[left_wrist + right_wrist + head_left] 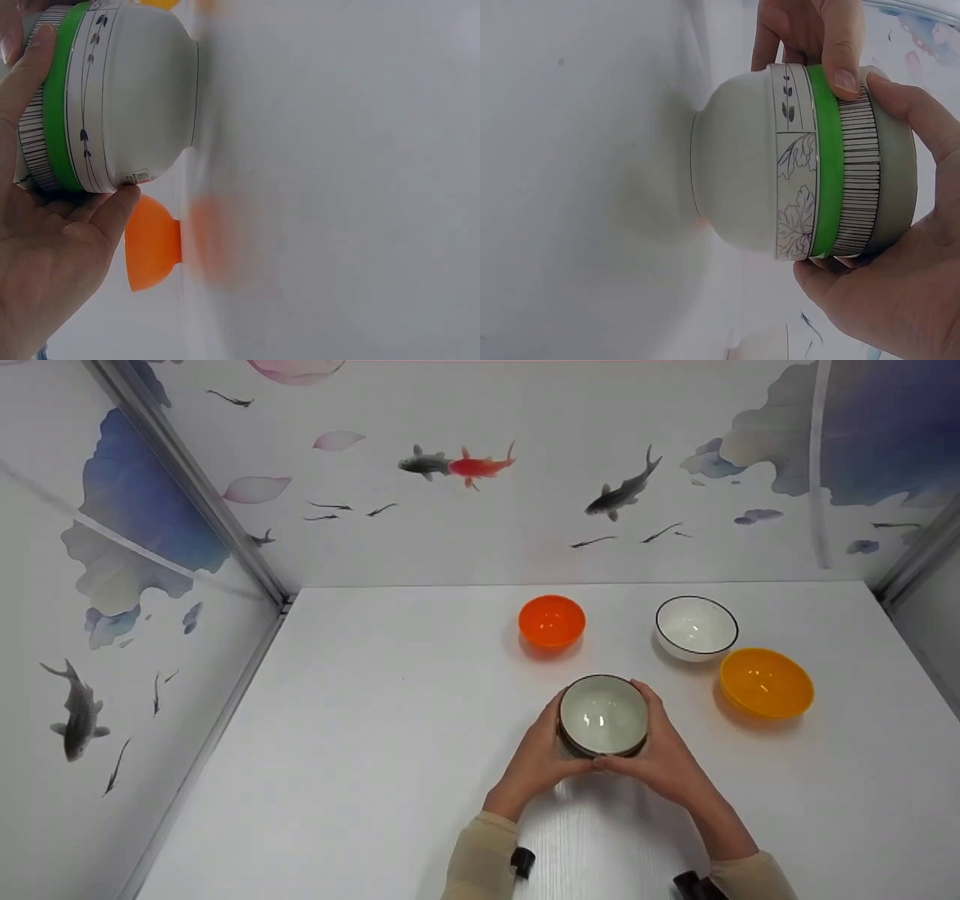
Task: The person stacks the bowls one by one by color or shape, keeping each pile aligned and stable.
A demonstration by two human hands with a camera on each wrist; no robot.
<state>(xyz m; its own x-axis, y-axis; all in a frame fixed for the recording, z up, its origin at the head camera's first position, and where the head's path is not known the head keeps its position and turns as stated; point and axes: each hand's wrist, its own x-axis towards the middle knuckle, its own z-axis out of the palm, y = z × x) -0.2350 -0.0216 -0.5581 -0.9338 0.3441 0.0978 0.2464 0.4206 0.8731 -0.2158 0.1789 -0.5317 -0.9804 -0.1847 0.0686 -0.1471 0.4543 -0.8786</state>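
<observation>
A stack of nested bowls (pixel 604 716) is held upright between both hands at the middle front. The top bowl is pale grey-green inside with a dark rim. In the right wrist view, a striped band (pixel 859 176), a green band (pixel 827 180) and a leaf-patterned white bowl (pixel 742 161) at the bottom show. My left hand (pixel 536 754) grips the left side, thumb at the front. On the opposite side my right hand (pixel 667 757) grips it likewise, thumbs nearly meeting. Whether the base touches the table, I cannot tell.
Behind the stack stands an orange bowl (pixel 552 622). To the right are a white bowl (pixel 696 626) with a dark rim and, close by it, a yellow bowl (pixel 766 684). Printed walls border the white table (pixel 360 720) at the back and sides.
</observation>
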